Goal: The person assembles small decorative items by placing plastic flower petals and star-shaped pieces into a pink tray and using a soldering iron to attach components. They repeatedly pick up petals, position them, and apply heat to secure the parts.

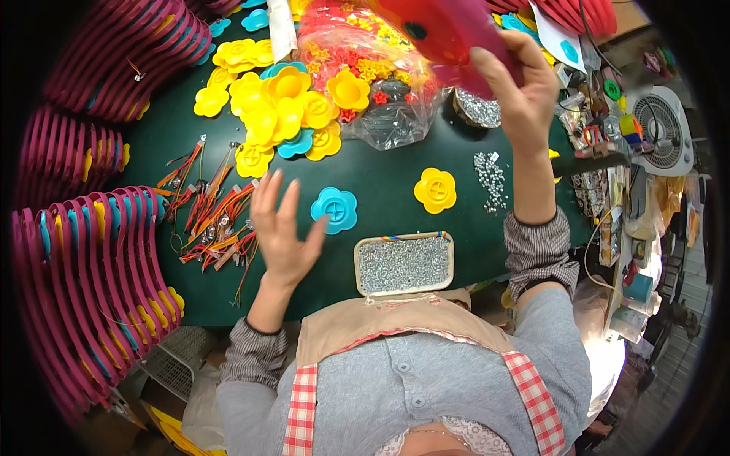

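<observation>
My right hand is raised at the upper right, thumb and fingers pinching a magenta-red plastic piece that is partly cut off by the picture's top edge and blurred. With fingers spread, my left hand hovers over the table and holds nothing. Close beside its thumb lies a blue plastic flower. A yellow plastic flower rests farther right. In front of my apron stands a shallow tray full of small silvery parts. To the left of my left hand is a pile of orange-red wired parts.
Stacks of curved magenta plastic pieces line the left side. Yellow flowers are heaped at the back, beside a clear plastic bag with small red and yellow flowers. Loose silvery bits, a bowl and a fan are at right.
</observation>
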Demonstrator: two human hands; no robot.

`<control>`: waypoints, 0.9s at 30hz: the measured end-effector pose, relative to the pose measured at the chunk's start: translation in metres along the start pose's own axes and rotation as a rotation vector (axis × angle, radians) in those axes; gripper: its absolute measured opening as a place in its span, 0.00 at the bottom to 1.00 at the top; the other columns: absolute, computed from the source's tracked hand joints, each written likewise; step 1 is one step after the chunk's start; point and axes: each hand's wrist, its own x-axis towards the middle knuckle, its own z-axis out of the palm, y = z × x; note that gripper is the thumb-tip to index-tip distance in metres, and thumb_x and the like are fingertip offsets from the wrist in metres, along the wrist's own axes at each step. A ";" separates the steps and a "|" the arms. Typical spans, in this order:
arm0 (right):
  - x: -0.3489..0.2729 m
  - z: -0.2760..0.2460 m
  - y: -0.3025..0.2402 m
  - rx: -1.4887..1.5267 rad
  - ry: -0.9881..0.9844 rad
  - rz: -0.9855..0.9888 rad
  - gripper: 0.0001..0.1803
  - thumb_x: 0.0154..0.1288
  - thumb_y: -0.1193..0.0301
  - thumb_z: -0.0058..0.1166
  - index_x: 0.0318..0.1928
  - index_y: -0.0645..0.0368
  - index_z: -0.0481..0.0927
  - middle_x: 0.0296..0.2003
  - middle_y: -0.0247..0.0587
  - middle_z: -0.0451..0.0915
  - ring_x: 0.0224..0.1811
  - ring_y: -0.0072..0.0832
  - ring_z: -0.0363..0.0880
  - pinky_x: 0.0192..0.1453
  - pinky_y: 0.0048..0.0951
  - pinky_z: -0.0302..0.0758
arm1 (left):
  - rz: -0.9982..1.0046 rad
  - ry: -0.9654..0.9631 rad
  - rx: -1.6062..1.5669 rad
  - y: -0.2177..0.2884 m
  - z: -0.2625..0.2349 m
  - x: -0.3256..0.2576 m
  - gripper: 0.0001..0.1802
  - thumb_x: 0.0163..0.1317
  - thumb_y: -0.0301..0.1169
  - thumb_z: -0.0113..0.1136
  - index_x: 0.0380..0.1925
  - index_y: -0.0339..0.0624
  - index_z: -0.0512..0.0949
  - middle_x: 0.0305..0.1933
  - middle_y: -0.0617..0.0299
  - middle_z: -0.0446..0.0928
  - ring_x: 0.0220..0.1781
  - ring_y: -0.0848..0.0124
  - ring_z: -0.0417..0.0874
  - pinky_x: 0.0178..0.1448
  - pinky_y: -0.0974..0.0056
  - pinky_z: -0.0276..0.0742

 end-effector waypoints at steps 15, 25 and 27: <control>-0.089 -0.014 -0.011 0.115 0.067 0.337 0.42 0.68 0.67 0.73 0.75 0.64 0.63 0.66 0.45 0.75 0.65 0.29 0.77 0.69 0.31 0.76 | -0.485 0.370 -0.843 0.007 -0.013 0.071 0.14 0.83 0.32 0.55 0.50 0.33 0.84 0.43 0.66 0.86 0.42 0.82 0.81 0.47 0.73 0.78; -0.150 -0.023 0.017 -0.051 -0.061 0.543 0.33 0.68 0.77 0.66 0.71 0.66 0.68 0.58 0.45 0.83 0.58 0.29 0.84 0.65 0.32 0.80 | -0.979 0.328 -1.064 -0.024 0.011 0.020 0.18 0.82 0.35 0.54 0.63 0.35 0.78 0.56 0.59 0.84 0.52 0.73 0.86 0.58 0.65 0.84; -0.154 -0.019 0.027 -0.128 -0.055 0.500 0.36 0.68 0.78 0.65 0.73 0.65 0.65 0.59 0.48 0.82 0.59 0.32 0.84 0.66 0.33 0.80 | -0.925 0.244 -0.971 -0.026 0.010 0.018 0.18 0.82 0.34 0.54 0.63 0.35 0.77 0.57 0.59 0.84 0.53 0.73 0.85 0.58 0.66 0.83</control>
